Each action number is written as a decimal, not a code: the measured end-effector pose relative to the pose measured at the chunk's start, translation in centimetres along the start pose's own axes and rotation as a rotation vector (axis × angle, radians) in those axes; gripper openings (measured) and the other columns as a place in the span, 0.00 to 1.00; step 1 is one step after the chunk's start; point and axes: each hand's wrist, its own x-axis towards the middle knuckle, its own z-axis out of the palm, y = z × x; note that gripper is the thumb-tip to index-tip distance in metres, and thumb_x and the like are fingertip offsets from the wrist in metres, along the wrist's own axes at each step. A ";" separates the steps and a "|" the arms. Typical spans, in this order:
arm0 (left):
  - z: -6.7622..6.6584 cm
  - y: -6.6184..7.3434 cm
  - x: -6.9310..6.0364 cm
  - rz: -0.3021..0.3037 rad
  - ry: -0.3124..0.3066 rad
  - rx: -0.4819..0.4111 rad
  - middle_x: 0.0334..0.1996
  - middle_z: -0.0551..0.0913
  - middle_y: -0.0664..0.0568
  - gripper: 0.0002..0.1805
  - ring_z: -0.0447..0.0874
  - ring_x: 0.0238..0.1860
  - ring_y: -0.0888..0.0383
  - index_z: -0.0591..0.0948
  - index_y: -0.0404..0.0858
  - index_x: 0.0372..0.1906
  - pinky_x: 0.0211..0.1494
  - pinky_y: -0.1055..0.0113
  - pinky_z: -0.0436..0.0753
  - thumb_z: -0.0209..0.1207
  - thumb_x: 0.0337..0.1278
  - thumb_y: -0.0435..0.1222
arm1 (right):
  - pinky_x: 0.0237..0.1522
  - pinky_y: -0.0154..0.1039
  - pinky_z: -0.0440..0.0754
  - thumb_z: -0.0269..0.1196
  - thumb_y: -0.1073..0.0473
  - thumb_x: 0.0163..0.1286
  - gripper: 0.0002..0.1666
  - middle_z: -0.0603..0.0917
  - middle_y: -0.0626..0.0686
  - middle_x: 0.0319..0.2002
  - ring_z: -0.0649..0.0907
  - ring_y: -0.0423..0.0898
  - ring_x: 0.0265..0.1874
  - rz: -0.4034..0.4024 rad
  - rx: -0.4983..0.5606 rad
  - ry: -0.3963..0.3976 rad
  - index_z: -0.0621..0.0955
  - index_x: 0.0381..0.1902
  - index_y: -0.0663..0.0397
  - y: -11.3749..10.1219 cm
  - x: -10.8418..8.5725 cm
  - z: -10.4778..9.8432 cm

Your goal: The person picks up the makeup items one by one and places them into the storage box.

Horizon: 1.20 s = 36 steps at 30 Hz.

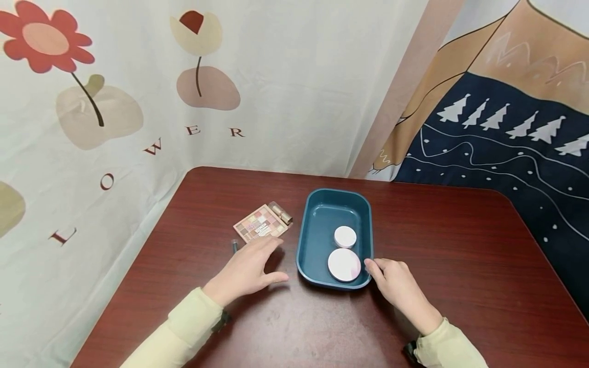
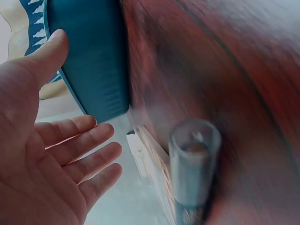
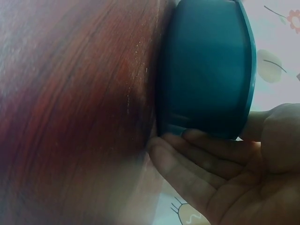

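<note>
A blue rectangular tray [image 1: 319, 220] sits on the table with two round white compacts [image 1: 344, 265] inside, one larger than the other. My right hand [image 1: 398, 281] holds the tray's near right corner, thumb over the rim and fingers against the outer wall, as the right wrist view shows. Left of the tray, my left hand [image 1: 248, 268] hovers with thumb and fingers spread, holding nothing. Just beyond it lie an eyeshadow palette [image 1: 261, 223] and a lipstick-like gold tube [image 1: 280, 212]. A slim tube with a clear cap [image 2: 194, 159] is partly hidden behind the left hand in the head view.
The reddish-brown wooden table [image 1: 460, 245] extends to both sides of the tray. A white printed curtain [image 1: 294, 102] hangs along its back and left edges, and a dark blue cloth with trees [image 1: 506, 153] hangs at the right.
</note>
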 end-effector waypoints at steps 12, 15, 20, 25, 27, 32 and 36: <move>-0.7 -2.1 -1.6 -0.034 0.067 0.077 0.60 0.81 0.41 0.37 0.78 0.64 0.41 0.77 0.33 0.64 0.66 0.44 0.77 0.75 0.54 0.48 | 0.30 0.37 0.70 0.60 0.57 0.79 0.26 0.63 0.41 0.17 0.68 0.40 0.22 0.030 0.021 -0.023 0.72 0.16 0.46 0.0 0.1 -0.1; -0.7 -2.5 -2.0 -0.038 0.092 0.111 0.60 0.81 0.38 0.34 0.78 0.63 0.39 0.77 0.29 0.62 0.66 0.45 0.77 0.75 0.55 0.44 | 0.30 0.36 0.69 0.59 0.57 0.79 0.26 0.62 0.40 0.17 0.68 0.40 0.21 0.030 0.025 -0.022 0.71 0.16 0.46 0.0 0.1 -0.1; -0.9 -3.0 -2.5 -0.045 0.127 0.139 0.58 0.82 0.37 0.32 0.79 0.59 0.39 0.79 0.28 0.60 0.63 0.45 0.78 0.75 0.54 0.41 | 0.30 0.36 0.69 0.60 0.58 0.78 0.26 0.62 0.40 0.17 0.68 0.40 0.21 0.021 0.022 -0.018 0.70 0.16 0.46 0.0 0.1 -0.1; -0.9 -3.7 -2.8 -0.051 0.151 0.189 0.47 0.81 0.41 0.28 0.78 0.49 0.42 0.81 0.30 0.54 0.54 0.48 0.80 0.77 0.50 0.40 | 0.29 0.36 0.69 0.60 0.58 0.78 0.27 0.62 0.41 0.17 0.67 0.39 0.21 0.014 0.018 -0.019 0.70 0.16 0.46 0.0 0.2 0.0; -1.0 -3.8 -2.9 -0.056 0.153 0.201 0.42 0.79 0.42 0.27 0.76 0.45 0.43 0.81 0.30 0.51 0.50 0.49 0.79 0.77 0.49 0.39 | 0.29 0.35 0.68 0.60 0.58 0.78 0.27 0.62 0.40 0.17 0.67 0.39 0.20 0.013 0.019 -0.020 0.69 0.16 0.45 0.0 0.2 0.0; -1.1 -4.0 -3.1 -0.100 0.134 0.201 0.36 0.74 0.44 0.23 0.72 0.40 0.45 0.82 0.31 0.48 0.43 0.53 0.77 0.77 0.50 0.38 | 0.27 0.34 0.67 0.61 0.58 0.78 0.27 0.60 0.40 0.16 0.65 0.38 0.19 0.010 0.024 -0.024 0.68 0.15 0.45 0.0 0.2 -0.1; -1.1 -4.0 -3.2 -0.157 0.110 0.202 0.36 0.74 0.44 0.23 0.72 0.40 0.45 0.82 0.31 0.48 0.44 0.52 0.78 0.76 0.51 0.39 | 0.26 0.33 0.66 0.61 0.59 0.78 0.28 0.60 0.40 0.16 0.65 0.38 0.19 0.009 0.026 -0.024 0.68 0.15 0.45 0.0 0.3 -0.2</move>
